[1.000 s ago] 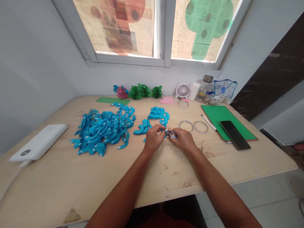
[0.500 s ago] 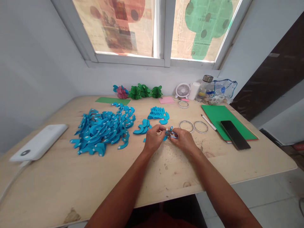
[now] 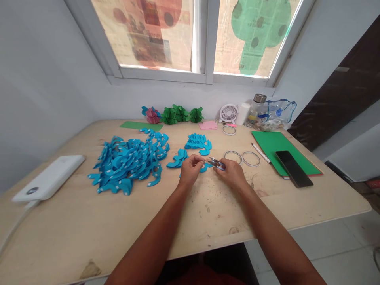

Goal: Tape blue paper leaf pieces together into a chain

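My right hand [image 3: 231, 170] is closed on small scissors [image 3: 216, 163], whose blades point left and stand slightly apart. Just left of the blade tips, the fingertips of my left hand [image 3: 190, 168] are pinched together; what they hold is too small to make out. A blue paper piece [image 3: 205, 168] lies between my hands, partly hidden. Beyond my left hand are a small stack of blue pieces [image 3: 178, 158] and a fanned row of blue pieces [image 3: 196, 141]. A large heap of blue curved pieces with white squares [image 3: 127, 160] spreads on the left.
Tape rings [image 3: 251, 158] lie beyond my right hand. A white pen [image 3: 261, 153], green sheets [image 3: 274, 148] and a black phone [image 3: 293, 169] are on the right. A white power bank [image 3: 49, 178] sits far left. Folded paper shapes, a fan [image 3: 228, 113] and a bottle [image 3: 255, 111] line the back.
The scissors have drawn back to the right, away from my left fingertips, and their blades now show. The blue piece between my hands now lies lower, near the table.
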